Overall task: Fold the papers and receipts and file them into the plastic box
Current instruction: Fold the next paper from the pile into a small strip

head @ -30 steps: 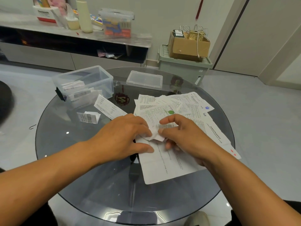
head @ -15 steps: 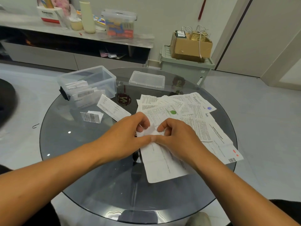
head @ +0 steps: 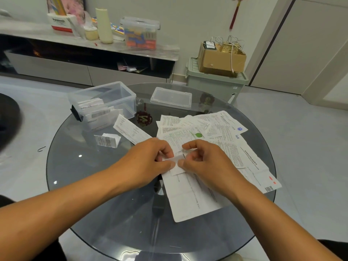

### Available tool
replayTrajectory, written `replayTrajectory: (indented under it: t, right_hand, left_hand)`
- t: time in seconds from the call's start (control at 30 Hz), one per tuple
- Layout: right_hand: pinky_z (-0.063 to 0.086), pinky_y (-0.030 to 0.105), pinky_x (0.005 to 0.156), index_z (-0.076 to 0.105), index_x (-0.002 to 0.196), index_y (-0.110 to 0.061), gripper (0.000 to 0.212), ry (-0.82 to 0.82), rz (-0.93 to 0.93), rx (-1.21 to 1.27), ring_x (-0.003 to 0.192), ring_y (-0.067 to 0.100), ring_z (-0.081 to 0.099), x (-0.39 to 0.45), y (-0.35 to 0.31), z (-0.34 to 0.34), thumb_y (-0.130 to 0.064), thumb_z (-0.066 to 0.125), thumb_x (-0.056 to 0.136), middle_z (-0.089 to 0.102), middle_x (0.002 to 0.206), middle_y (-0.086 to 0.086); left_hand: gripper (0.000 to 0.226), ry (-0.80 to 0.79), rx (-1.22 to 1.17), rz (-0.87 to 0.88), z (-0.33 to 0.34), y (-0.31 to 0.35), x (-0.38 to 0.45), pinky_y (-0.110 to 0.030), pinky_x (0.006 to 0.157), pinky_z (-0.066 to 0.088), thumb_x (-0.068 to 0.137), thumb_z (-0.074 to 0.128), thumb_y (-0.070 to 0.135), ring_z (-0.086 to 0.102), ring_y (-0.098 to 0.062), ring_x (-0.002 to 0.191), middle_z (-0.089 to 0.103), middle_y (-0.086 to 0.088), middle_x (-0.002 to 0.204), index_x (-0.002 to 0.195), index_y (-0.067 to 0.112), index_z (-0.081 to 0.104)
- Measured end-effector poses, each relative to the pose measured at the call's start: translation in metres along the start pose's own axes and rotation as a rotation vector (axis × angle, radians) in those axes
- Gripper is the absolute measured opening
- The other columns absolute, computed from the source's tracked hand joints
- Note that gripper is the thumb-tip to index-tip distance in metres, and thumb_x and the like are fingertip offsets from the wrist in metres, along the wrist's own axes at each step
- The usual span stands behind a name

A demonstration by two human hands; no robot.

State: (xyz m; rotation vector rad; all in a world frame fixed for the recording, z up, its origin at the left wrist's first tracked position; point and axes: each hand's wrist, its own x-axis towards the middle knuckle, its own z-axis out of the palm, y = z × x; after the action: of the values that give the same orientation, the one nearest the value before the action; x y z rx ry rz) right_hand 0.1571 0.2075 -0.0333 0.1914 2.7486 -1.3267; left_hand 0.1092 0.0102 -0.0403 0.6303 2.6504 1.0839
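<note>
My left hand (head: pixel 148 162) and my right hand (head: pixel 203 162) meet over the middle of the round glass table (head: pixel 90 185), both pinching a small folded white receipt (head: pixel 176 163) between thumbs and fingers. Under them lies a spread pile of printed papers (head: pixel 216 132), with a long sheet (head: pixel 188 200) reaching toward me. The clear plastic box (head: pixel 105 100) stands open at the far left of the table with folded receipts inside. Its clear lid (head: pixel 171 97) lies to the right of it.
A flat receipt (head: pixel 131 131) and a small folded one (head: pixel 107 141) lie left of the pile. Beyond the table stand a low cabinet (head: pixel 84 59) with bottles and a lidded container, and a green storage bin (head: pixel 216 81) carrying a cardboard box (head: pixel 220 59).
The small receipt has been folded smaller between my hands, and my thumbs now press together on it. The camera has tilted up a little.
</note>
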Motion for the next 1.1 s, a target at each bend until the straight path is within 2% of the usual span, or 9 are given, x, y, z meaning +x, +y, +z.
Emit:
replayTrajectory:
  t: [0.1, 0.17, 0.3, 0.43, 0.53, 0.67, 0.87, 0.97, 1.1]
  right_hand:
    - [0.059, 0.046, 0.078, 0.076, 0.101, -0.034, 0.01, -0.048, -0.059, 0.121, 0.08, 0.023, 0.073, 0.0, -0.001, 0.002, -0.032, 0.076, 0.092, 0.076, 0.082, 0.0]
    - [0.053, 0.041, 0.068, 0.078, 0.099, -0.033, 0.01, -0.042, -0.089, 0.209, 0.08, 0.033, 0.073, -0.001, -0.003, 0.003, -0.026, 0.072, 0.096, 0.075, 0.075, 0.005]
    - [0.05, 0.021, 0.062, 0.079, 0.096, -0.023, 0.021, -0.006, -0.119, 0.35, 0.069, 0.016, 0.075, -0.004, -0.009, 0.003, -0.005, 0.067, 0.096, 0.075, 0.073, 0.009]
    - [0.063, 0.032, 0.076, 0.08, 0.097, -0.016, 0.03, -0.014, -0.129, 0.376, 0.081, 0.018, 0.078, -0.006, -0.013, 0.005, 0.003, 0.057, 0.097, 0.079, 0.085, 0.004]
    - [0.065, 0.04, 0.08, 0.079, 0.103, -0.016, 0.03, -0.007, -0.073, 0.451, 0.083, 0.022, 0.079, -0.008, -0.018, 0.006, -0.002, 0.052, 0.1, 0.08, 0.089, 0.005]
    - [0.065, 0.039, 0.076, 0.078, 0.097, -0.013, 0.008, -0.011, -0.066, 0.428, 0.074, 0.022, 0.078, -0.007, -0.017, 0.007, -0.018, 0.076, 0.093, 0.079, 0.081, 0.006]
    - [0.064, 0.037, 0.075, 0.077, 0.093, -0.013, 0.01, 0.006, -0.06, 0.379, 0.07, 0.021, 0.077, -0.005, -0.019, 0.013, -0.02, 0.072, 0.097, 0.078, 0.076, 0.007]
    - [0.06, 0.033, 0.083, 0.079, 0.1, -0.023, 0.015, 0.111, -0.089, 0.269, 0.084, 0.009, 0.074, 0.002, -0.015, 0.008, -0.03, 0.065, 0.101, 0.078, 0.089, -0.008]
    - [0.046, 0.029, 0.102, 0.069, 0.126, -0.033, 0.029, 0.201, -0.047, -0.06, 0.119, 0.005, 0.058, 0.008, -0.001, -0.012, -0.042, 0.066, 0.098, 0.062, 0.132, -0.017]
  left_hand:
    - [0.01, 0.047, -0.051, 0.066, -0.002, 0.001, -0.004, -0.023, 0.062, 0.048, 0.091, 0.072, 0.034, 0.061, -0.005, 0.069, 0.068, 0.009, 0.08, 0.088, 0.032, 0.062]
    - [0.012, 0.012, -0.186, 0.051, -0.005, 0.007, -0.008, -0.025, 0.065, 0.051, 0.093, 0.071, 0.033, 0.065, -0.008, 0.07, 0.072, 0.006, 0.08, 0.091, 0.028, 0.06]
    - [0.037, -0.113, -0.75, -0.172, -0.017, 0.019, -0.008, -0.036, 0.08, 0.063, 0.085, 0.07, 0.043, 0.077, -0.029, 0.088, 0.077, -0.01, 0.088, 0.097, 0.009, 0.059]
    - [0.021, -0.075, -0.816, -0.237, -0.022, 0.012, -0.006, -0.03, 0.072, 0.064, 0.086, 0.075, 0.01, 0.077, -0.028, 0.081, 0.074, -0.017, 0.083, 0.098, 0.004, 0.059]
    - [0.024, -0.012, -0.717, -0.189, -0.023, 0.006, -0.006, -0.029, 0.068, 0.063, 0.082, 0.077, -0.002, 0.076, -0.029, 0.074, 0.071, -0.019, 0.079, 0.099, 0.001, 0.06]
    - [0.021, -0.065, -0.598, -0.119, -0.023, 0.006, -0.008, -0.033, 0.078, 0.063, 0.086, 0.077, 0.008, 0.077, -0.029, 0.081, 0.076, -0.017, 0.085, 0.105, 0.008, 0.068]
    - [0.001, -0.019, -0.326, -0.121, -0.028, 0.01, -0.011, -0.024, 0.07, 0.058, 0.091, 0.074, 0.015, 0.073, -0.015, 0.067, 0.075, -0.003, 0.073, 0.091, 0.016, 0.074]
    - [0.01, 0.089, 0.043, -0.12, -0.061, 0.008, -0.008, -0.023, 0.06, 0.047, 0.093, 0.071, 0.025, 0.065, -0.007, 0.066, 0.07, 0.013, 0.068, 0.084, 0.029, 0.073]
    - [0.011, 0.085, 0.205, -0.247, -0.104, -0.017, -0.012, -0.028, 0.07, 0.05, 0.093, 0.071, 0.024, 0.065, -0.012, 0.082, 0.072, 0.01, 0.087, 0.083, 0.027, 0.074]
